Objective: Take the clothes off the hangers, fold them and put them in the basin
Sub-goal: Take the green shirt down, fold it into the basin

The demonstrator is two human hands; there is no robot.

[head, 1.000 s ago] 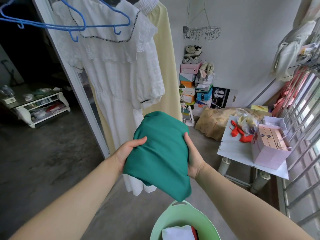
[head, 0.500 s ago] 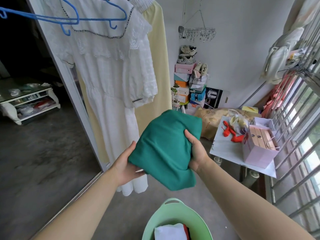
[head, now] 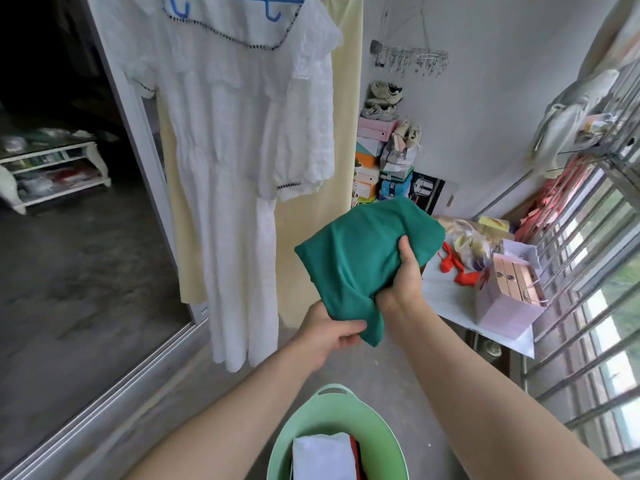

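A folded green garment (head: 360,261) is held in the air in front of me. My left hand (head: 329,336) grips its lower corner from below. My right hand (head: 403,284) clutches its right side, fingers dug into the cloth. Straight below, at the bottom edge, sits the pale green basin (head: 332,410) with a folded white piece (head: 323,457) and something red inside. A white lace dress (head: 239,161) hangs on a blue hanger (head: 225,3) at upper left, with a pale yellow garment (head: 343,109) hanging behind it.
A white table (head: 446,296) on the right carries a pink gift bag (head: 509,299) and red items. Stacked shoe boxes (head: 372,161) stand against the back wall. Window bars (head: 588,271) line the right side. A sliding door track (head: 104,403) runs along the left floor.
The green garment has been turned and bunched further. My left hand dropped from its left side to its lower corner. The view shifted left and the basin shows more.
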